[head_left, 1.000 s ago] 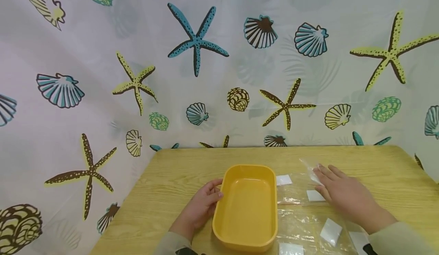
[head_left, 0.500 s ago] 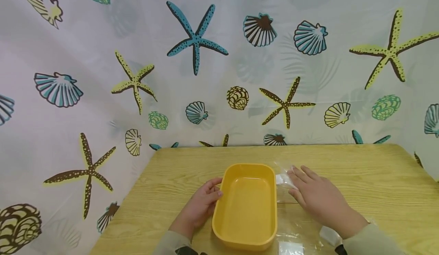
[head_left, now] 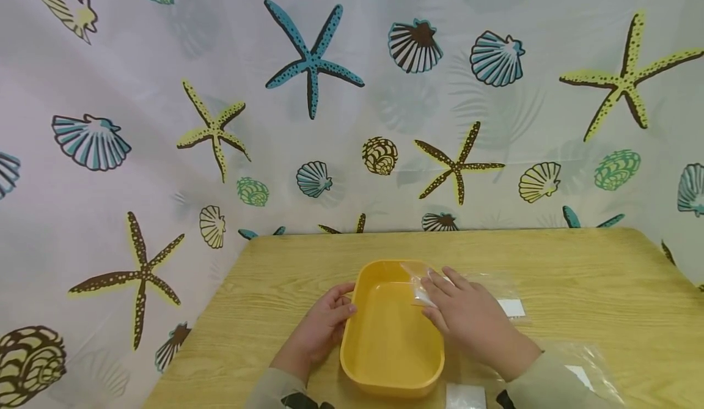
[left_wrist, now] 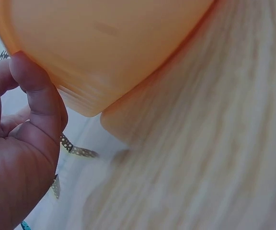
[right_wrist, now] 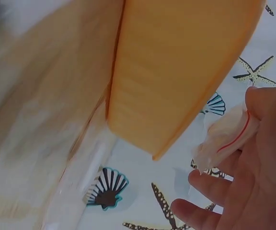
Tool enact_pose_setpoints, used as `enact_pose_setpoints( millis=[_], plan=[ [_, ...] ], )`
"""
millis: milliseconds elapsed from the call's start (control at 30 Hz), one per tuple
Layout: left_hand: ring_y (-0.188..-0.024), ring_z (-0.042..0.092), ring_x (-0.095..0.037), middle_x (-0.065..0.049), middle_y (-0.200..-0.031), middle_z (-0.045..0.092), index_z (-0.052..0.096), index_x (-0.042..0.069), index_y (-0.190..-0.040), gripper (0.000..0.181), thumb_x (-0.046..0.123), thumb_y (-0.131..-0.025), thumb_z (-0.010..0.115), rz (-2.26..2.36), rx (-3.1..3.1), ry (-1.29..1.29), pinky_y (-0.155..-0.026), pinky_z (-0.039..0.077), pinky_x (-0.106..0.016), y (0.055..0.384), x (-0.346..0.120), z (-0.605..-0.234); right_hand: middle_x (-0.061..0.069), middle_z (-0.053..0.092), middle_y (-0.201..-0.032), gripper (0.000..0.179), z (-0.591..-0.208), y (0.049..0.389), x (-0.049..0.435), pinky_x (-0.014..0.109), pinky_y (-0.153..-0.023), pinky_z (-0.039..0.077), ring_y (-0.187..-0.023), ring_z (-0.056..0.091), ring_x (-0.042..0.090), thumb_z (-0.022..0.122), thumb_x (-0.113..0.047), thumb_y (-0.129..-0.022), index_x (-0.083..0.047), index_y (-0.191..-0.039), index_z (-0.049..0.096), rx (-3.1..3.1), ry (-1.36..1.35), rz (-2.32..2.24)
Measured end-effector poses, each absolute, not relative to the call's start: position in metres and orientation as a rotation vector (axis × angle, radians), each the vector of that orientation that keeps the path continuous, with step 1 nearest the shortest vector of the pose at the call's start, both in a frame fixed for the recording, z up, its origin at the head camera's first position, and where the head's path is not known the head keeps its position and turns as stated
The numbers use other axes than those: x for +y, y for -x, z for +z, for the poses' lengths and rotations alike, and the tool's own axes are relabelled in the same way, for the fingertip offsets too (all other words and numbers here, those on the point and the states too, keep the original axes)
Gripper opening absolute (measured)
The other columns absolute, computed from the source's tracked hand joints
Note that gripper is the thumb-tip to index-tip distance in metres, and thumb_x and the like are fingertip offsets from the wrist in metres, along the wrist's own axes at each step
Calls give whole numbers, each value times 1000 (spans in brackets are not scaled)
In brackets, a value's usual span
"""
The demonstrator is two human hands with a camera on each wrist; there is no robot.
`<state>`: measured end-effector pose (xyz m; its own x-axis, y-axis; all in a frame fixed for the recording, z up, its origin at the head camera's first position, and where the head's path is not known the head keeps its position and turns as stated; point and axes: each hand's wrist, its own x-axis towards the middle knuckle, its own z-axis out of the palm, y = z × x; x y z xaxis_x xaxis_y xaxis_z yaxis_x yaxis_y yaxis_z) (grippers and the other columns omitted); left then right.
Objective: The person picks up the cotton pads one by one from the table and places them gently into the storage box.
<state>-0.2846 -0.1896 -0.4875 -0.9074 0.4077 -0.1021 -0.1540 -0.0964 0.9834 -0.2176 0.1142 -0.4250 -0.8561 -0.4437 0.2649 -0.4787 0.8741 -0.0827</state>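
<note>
A yellow plastic tub [head_left: 393, 348] stands on the wooden table, its hollow facing up. At its left wall, my left hand [head_left: 323, 329] grips the rim, with the thumb [left_wrist: 35, 79] seen against the tub in the left wrist view. My right hand [head_left: 475, 320] is over the tub's right rim and pinches a small clear zip bag [head_left: 416, 280]. A red zip line runs across this bag [right_wrist: 231, 139] in the right wrist view. Part of the bag is hidden by the fingers, and its contents cannot be made out.
Several clear bags with white patches lie right of the tub: one bag [head_left: 511, 308] behind my right hand, another [head_left: 585, 372] by the right sleeve, and a white patch [head_left: 465, 397] at the front. A shell-and-starfish curtain [head_left: 385, 109] hangs behind the table [head_left: 308, 256].
My right hand has carried the zip bag leftward from above the other bags to over the tub. Bags beneath it have shifted or come into view. My left hand stays on the tub.
</note>
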Motion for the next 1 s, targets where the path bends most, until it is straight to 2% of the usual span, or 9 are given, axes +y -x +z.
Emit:
enact_pose_setpoints(
  millis=[300,633,1000],
  plan=[
    [-91,60,-18,-11,-108,54,35,2,-151,57,4,-100,58,2068,1815,-258,-79,56,-29,284,-191,-489,5,42,-157,59,-426,220,82,55,-109,38,-146,34,32,41,-49,-107,-11,-151,48,-2847,-735,201],
    [-92,61,-19,-13,-110,54,35,4,-152,57,9,-100,60,2062,1830,-259,-79,57,-31,285,-192,-490,9,48,-153,58,-428,225,61,57,-109,36,-142,40,34,44,-49,-106,-10,-148,53,-2807,-703,215],
    [-92,60,-19,-15,-112,54,37,6,-152,57,8,-99,59,2044,1843,-246,-79,57,-32,286,-190,-488,15,41,-157,73,-429,225,60,57,-113,32,-145,35,34,39,-64,-101,-14,-154,45,-2899,-693,225]
  ],
)
